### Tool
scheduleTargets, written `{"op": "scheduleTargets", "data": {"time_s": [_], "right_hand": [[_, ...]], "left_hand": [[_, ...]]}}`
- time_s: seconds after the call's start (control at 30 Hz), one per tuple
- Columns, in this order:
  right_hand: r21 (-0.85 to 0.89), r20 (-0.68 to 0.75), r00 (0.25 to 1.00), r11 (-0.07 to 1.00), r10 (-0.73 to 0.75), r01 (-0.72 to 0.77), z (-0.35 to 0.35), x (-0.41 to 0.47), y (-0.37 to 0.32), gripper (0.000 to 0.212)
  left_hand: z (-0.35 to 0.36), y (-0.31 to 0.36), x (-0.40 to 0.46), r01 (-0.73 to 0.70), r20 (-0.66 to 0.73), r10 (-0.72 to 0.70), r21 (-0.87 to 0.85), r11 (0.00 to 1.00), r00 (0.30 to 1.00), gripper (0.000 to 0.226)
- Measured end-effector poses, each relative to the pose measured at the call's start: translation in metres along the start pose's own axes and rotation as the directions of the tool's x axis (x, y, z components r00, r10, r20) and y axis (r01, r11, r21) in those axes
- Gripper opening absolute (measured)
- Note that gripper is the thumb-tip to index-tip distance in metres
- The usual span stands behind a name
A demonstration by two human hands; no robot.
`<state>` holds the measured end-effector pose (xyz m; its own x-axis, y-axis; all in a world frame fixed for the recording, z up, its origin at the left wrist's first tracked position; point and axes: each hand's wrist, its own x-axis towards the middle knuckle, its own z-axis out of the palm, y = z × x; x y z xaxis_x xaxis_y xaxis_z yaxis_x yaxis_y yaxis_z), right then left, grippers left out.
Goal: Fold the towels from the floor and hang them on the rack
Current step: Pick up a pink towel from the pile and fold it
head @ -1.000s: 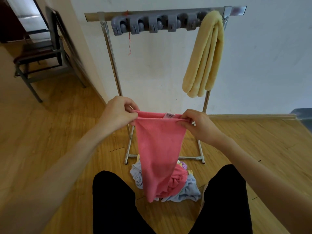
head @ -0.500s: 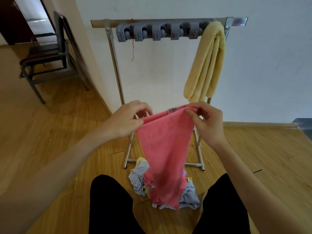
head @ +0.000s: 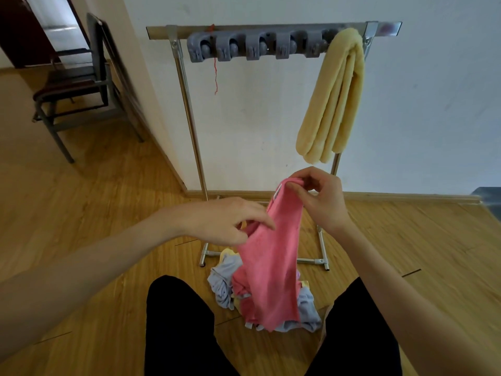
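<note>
- Pink towel (head: 271,256): both top corners now gathered in the right hand (head: 322,202), whose grip pinches them.
- Left hand (head: 225,223): released its corner; fingers loosely curled against the hanging edge, so lengthwise fold under way.

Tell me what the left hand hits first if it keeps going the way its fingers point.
The left hand points rightward, and its fingers already reach the hanging pink towel, so the towel comes first. Beyond it is probably the right hand, though depth is unclear.
</note>
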<state>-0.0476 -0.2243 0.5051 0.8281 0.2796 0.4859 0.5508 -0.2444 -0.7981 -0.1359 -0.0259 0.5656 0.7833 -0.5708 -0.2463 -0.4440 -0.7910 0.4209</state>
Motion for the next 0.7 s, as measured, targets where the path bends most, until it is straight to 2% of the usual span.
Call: {"op": "scheduleTargets", "data": {"time_s": [0.07,0.17,0.23,0.3,0.37,0.43,0.53,0.63,0.7], "right_hand": [[0.000,0.017,1.000,1.000,0.011,-0.011,0.001,-0.002,0.003,0.009],[-0.006,0.019,1.000,1.000,0.023,-0.023,0.002,-0.005,0.004,0.007],[-0.009,0.003,0.999,0.999,0.033,-0.033,0.000,-0.005,0.004,0.008],[-0.033,-0.008,0.999,0.999,0.038,-0.038,-0.002,-0.004,0.005,0.008],[-0.072,-0.002,0.999,0.996,0.049,-0.049,-0.003,-0.003,0.007,0.005],[-0.070,-0.001,0.997,0.994,0.081,-0.081,0.000,-0.005,0.006,0.004],[-0.036,-0.030,0.993,0.993,0.113,-0.114,0.006,-0.007,0.002,0.008],[0.027,-0.019,0.991,0.991,0.129,-0.128,0.005,-0.007,-0.002,0.009],[0.076,0.039,0.988,0.986,0.146,-0.149,0.003,-0.007,-0.006,0.005]], "left_hand": [[0.003,0.000,0.001,-0.052,-0.010,0.052,0.044,0.998,0.999,0.058],[0.008,-0.002,0.004,-0.124,-0.146,0.150,0.171,0.977,0.978,0.036],[0.009,-0.005,0.004,-0.144,-0.261,0.222,0.286,0.947,0.939,0.019],[0.011,-0.007,0.003,-0.154,-0.351,0.300,0.387,0.909,0.887,0.012],[0.012,-0.009,0.006,-0.184,-0.355,0.381,0.479,0.859,0.853,0.011],[0.013,-0.008,0.010,-0.227,-0.283,0.432,0.545,0.807,0.856,0.015],[0.013,-0.009,0.015,-0.229,-0.224,0.425,0.582,0.781,0.877,0.027],[0.012,-0.016,0.016,-0.111,-0.371,0.355,0.541,0.834,0.858,0.027],[0.011,-0.018,0.017,-0.049,-0.476,0.292,0.459,0.887,0.830,0.031]]}}
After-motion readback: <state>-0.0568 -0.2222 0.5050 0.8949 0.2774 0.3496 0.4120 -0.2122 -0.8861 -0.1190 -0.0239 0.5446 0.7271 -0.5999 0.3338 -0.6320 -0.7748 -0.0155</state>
